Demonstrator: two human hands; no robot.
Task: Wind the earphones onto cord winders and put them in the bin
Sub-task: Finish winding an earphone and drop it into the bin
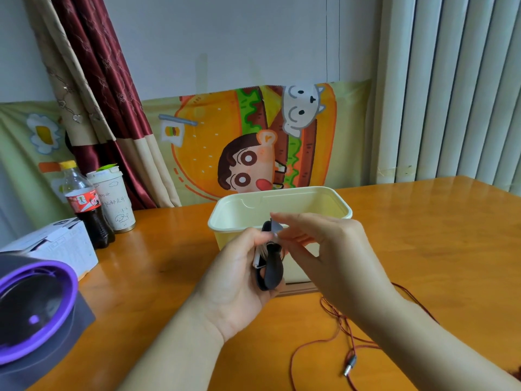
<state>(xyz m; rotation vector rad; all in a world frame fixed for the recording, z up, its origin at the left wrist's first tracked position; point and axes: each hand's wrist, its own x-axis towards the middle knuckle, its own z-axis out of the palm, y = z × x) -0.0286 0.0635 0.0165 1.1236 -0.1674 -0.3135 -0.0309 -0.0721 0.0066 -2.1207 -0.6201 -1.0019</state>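
Observation:
A cream plastic bin (pixel 332 204) stands open in the middle of the wooden table. Just in front of it my left hand (pixel 239 280) grips a black cord winder (pixel 272 270) with a white earphone cord wound on it. My right hand (pixel 324 249) reaches over from the right and pinches the winder's upper end with fingertips and thumb. A red earphone cable (pixel 332 338) lies loose on the table at the lower right, its metal plug (pixel 349 364) near the front edge. My right forearm hides part of that cable.
At the left stand a cola bottle (pixel 84 204), a paper cup (pixel 114 201), a white carton (pixel 60 246) and a purple-rimmed round device (pixel 33 309). A cartoon cloth (pixel 225 142) and a curtain hang behind the table. The table (pixel 437 235) runs off to the right.

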